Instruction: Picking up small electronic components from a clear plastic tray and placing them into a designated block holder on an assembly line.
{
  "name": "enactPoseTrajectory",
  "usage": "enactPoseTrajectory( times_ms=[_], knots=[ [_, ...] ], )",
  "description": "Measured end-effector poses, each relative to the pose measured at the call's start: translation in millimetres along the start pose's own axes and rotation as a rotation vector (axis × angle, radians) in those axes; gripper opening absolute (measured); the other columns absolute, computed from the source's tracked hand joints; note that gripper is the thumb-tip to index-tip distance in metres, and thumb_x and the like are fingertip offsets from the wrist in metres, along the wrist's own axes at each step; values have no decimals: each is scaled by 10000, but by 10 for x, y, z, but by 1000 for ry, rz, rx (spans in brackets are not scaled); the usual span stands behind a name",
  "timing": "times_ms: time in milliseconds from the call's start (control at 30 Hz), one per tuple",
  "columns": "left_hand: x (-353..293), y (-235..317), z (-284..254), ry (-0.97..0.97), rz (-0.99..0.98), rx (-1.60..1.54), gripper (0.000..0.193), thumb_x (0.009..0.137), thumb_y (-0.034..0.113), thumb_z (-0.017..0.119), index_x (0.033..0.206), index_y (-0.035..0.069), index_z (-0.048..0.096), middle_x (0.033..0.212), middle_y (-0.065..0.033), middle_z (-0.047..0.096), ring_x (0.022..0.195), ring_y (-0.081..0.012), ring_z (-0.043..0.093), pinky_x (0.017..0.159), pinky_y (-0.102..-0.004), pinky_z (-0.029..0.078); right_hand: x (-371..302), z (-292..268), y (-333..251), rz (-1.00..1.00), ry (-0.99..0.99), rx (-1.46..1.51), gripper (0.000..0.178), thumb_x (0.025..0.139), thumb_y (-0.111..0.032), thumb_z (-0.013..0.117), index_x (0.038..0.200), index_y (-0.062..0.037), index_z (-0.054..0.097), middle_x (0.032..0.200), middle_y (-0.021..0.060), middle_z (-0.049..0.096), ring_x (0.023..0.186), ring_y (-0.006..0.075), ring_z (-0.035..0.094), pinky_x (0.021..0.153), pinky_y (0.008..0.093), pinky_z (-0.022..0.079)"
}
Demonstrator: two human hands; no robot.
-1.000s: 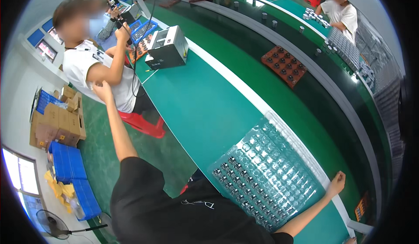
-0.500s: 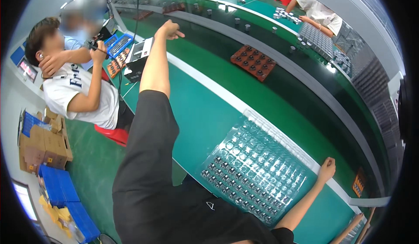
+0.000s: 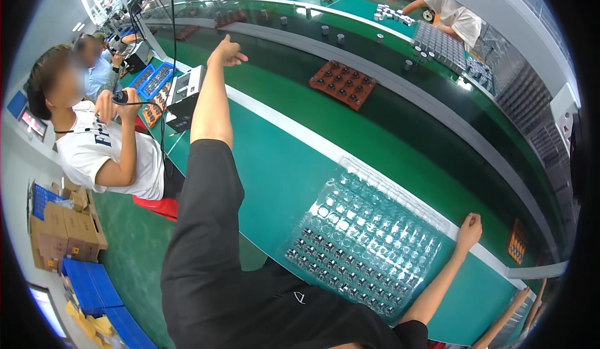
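My left hand (image 3: 227, 53) reaches far out over the green conveyor belt (image 3: 275, 93), its thumb and a finger apart and nothing seen in it. The nearest thing to its lower left is a black-and-white box-shaped device (image 3: 186, 99). At the near right, my right hand (image 3: 470, 230) is curled closed by the pale rail (image 3: 431, 218), with nothing visible in it. Between my arms a clear plastic blister tray (image 3: 381, 224) lies on the green table, its nearer rows filled with small dark and silver parts (image 3: 340, 264). An orange tray of dark round parts (image 3: 344, 84) sits on the belt.
At left, a co-worker in a white shirt (image 3: 119, 155) holds a black object near blue bins (image 3: 156, 80). Across the belt, another person (image 3: 450, 14) is beside silver cylinders (image 3: 394, 14). A second orange tray (image 3: 517, 243) sits far right. Cardboard boxes (image 3: 69, 233) stand on the floor.
The view has turned slightly, shifting far things left. My hands keep nearly the same poses. The co-worker at left has brought a hand down from the neck to the front.
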State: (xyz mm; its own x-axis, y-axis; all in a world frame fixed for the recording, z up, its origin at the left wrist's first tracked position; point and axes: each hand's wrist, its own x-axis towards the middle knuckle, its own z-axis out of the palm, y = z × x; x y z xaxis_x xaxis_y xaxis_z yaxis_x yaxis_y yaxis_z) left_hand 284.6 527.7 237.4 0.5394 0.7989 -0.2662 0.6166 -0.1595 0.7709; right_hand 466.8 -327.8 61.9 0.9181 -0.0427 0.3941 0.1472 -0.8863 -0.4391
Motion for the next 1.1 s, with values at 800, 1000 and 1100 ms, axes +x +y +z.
enactPoseTrajectory(
  times_ms=[800,1000,1100],
  knots=[
    [-1224,-980,1778,-91,567,-127,318,1049,275,517,935,7,643,722,-68,671,579,-116,579,558,-304,469,-28,49,-34,-22,48,-50,177,965,-204,598,901,-52,665,706,89,597,740,285,584,666,431,472],
    [-1850,-1060,2191,233,733,167,312,1001,283,585,827,26,618,719,-139,649,723,-344,608,654,-453,467,-111,54,-42,-32,51,-48,159,951,-198,615,876,-64,657,693,79,600,746,288,597,659,442,477],
    [-1867,-1008,2270,262,745,218,287,993,268,594,842,26,632,758,-161,657,788,-359,623,706,-479,476,-170,13,14,-12,125,-79,154,927,-219,633,896,-76,682,757,116,671,805,330,635,710,445,509]
  ],
)
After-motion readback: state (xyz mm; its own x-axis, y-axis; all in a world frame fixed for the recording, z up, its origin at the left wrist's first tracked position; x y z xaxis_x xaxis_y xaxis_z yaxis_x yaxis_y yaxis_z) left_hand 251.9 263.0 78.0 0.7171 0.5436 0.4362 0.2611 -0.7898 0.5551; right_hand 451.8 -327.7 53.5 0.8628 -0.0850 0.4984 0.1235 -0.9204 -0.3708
